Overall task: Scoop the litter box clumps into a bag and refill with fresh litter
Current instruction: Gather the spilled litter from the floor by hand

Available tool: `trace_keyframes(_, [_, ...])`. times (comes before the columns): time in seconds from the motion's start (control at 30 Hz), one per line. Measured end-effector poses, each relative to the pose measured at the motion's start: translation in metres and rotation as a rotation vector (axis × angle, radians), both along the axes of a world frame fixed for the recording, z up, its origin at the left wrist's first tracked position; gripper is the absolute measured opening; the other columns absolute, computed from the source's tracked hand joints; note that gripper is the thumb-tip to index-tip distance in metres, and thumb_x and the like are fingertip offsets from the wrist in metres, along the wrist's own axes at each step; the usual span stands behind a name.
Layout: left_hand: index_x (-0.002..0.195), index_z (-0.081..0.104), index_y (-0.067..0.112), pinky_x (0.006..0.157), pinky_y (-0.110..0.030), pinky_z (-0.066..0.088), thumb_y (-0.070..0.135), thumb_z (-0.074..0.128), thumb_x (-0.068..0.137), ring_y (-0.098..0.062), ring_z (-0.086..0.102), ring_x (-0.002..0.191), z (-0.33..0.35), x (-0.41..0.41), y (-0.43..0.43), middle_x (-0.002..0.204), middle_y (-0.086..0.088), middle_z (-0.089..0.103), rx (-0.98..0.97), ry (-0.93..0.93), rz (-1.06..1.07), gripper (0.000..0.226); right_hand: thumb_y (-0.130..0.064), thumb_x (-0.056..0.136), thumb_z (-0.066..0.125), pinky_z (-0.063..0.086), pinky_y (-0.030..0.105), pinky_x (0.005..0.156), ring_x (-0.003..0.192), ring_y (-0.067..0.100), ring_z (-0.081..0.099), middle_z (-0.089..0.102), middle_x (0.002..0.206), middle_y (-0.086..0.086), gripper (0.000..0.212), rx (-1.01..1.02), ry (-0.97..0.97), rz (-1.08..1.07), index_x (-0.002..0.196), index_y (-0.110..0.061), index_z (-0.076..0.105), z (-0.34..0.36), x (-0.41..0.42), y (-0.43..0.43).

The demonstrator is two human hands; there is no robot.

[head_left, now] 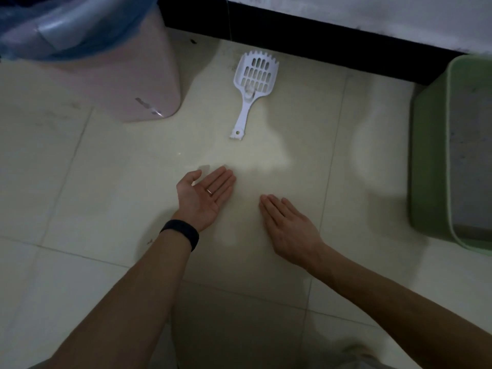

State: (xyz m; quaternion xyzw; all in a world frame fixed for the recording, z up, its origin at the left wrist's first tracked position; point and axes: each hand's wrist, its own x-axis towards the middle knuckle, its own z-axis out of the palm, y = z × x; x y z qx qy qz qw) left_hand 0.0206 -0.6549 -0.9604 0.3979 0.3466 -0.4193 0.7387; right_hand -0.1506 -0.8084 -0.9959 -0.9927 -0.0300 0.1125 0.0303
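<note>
Nearest me, the left hand (206, 197), palm up, and the right hand (286, 225), palm down, hover over the tiled floor (106, 182), fingers (222, 182) straight and pressed together, holding nothing, seemingly poised to start. Just beyond lies the white scoop (253, 86), flat, its handle toward them for an easy pick-up. Far left stands a pink bin (127, 83) lined with the blue bag (53, 27). The green litter box (431, 155) sits at the right, and nothing lies between it and the scoop.
</note>
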Motion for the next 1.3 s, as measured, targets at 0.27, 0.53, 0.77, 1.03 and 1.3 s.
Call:
trace_keyframes(0.27, [0.125,0.063,-0.001,0.102,-0.035,0.05,0.032,0.04,0.094,-0.028,0.067,0.114,0.007,-0.001,-0.009,0.123,-0.018,0.068,-0.017,-0.024,-0.035,0.051,-0.017,0.089,0.03,0.03,0.047,0.11,0.126,0.036,0.055,0.059,0.133,0.022,0.054,-0.027,0.064,-0.021,0.128,0.006,0.059,0.018,-0.024,-0.006])
trace_keyframes(0.53, [0.128,0.061,-0.002,0.107,-0.036,0.047,0.032,0.039,0.095,-0.029,0.066,0.115,0.008,0.007,0.024,0.123,-0.018,0.068,0.017,-0.032,0.064,0.052,-0.029,0.099,0.024,0.033,0.044,0.112,0.136,0.028,0.046,0.05,0.146,0.013,0.055,0.099,0.025,0.052,0.139,-0.002,0.052,0.02,0.036,0.014])
trace_keyframes(0.77, [0.129,0.06,-0.002,0.109,-0.036,0.045,0.033,0.039,0.095,-0.029,0.066,0.114,0.013,0.015,0.035,0.122,-0.018,0.069,0.026,-0.05,0.108,0.053,-0.021,0.094,0.012,0.029,0.043,0.116,0.141,0.031,0.039,0.041,0.151,0.016,0.063,0.035,0.096,0.168,0.144,0.002,0.043,0.011,0.043,0.03])
trace_keyframes(1.03, [0.125,0.062,-0.003,0.109,-0.036,0.045,0.033,0.039,0.095,-0.029,0.065,0.117,0.015,0.004,0.008,0.121,-0.019,0.069,-0.004,-0.027,0.046,0.052,-0.011,0.089,0.026,0.037,0.048,0.111,0.131,0.037,0.05,0.05,0.143,0.022,0.057,-0.009,0.026,0.083,0.136,0.008,0.051,0.004,-0.007,0.019])
trace_keyframes(1.3, [0.127,0.06,-0.003,0.102,-0.036,0.051,0.033,0.039,0.095,-0.03,0.065,0.117,0.014,-0.003,-0.005,0.123,-0.02,0.068,-0.031,-0.033,0.0,0.053,-0.009,0.089,0.024,0.021,0.046,0.114,0.141,0.035,0.038,0.041,0.15,0.021,0.058,-0.057,0.006,0.023,0.142,0.006,0.044,0.004,-0.049,-0.009])
